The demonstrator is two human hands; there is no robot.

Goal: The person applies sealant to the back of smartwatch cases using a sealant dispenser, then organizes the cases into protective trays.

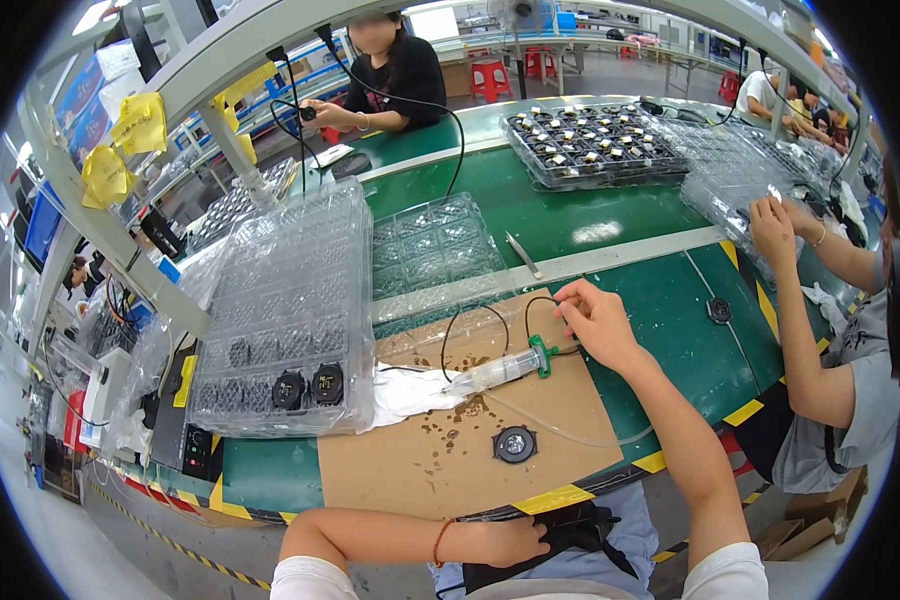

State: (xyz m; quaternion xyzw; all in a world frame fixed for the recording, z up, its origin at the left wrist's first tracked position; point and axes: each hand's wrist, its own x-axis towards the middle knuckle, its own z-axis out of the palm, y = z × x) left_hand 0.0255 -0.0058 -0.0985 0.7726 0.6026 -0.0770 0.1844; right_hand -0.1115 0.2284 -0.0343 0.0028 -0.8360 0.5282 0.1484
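Right arm stretched forward over table [610,215], right hand [595,322] palm down, fingers pinched on thin black tube [530,303] just beside green end of clear syringe [500,370]. Syringe lies flat on brown cardboard sheet [420,470]. Left arm bent across lap, left hand [510,542] closed on black object [575,530] below table edge. Round black part [515,443] lies near syringe, untouched.

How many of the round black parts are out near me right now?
3: one loose round black part on the brown cardboard mat, two side by side in the clear blister tray. The tray's dimmer pockets may hide more.
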